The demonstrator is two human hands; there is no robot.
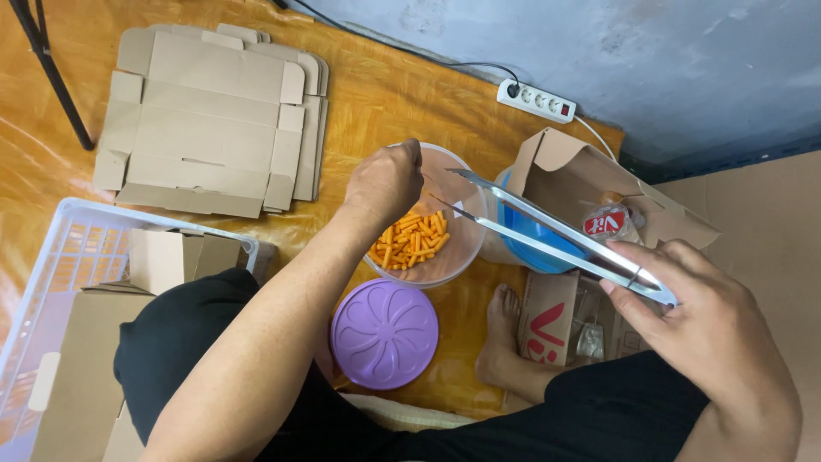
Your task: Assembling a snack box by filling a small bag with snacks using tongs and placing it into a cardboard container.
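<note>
Sitting cross-legged on an orange floor covering (393, 94), the person is working over a clear plastic tub (453, 257) that is holding a heap of orange snack sticks (412, 239). The left hand (385, 181) is hovering at the tub's near rim with its fingers bunched into a loose fist; whether they are pinching anything cannot be told from here. The right hand (705, 329) is gripping the handle end of a pair of metal tongs (556, 233), whose two arms are standing slightly apart with their tips reaching over the tub. A purple round lid (384, 333) is lying just beside the tub, near the person's bare foot (499, 334). Behind the tongs an open cardboard box (573, 171) is standing against a blue container (522, 231). Flattened cardboard blanks (209, 120) are lying well apart at the upper left, a white plastic crate (60, 265) with folded boxes is sitting at the left, and a white power strip (536, 100) is resting by the wall.
</note>
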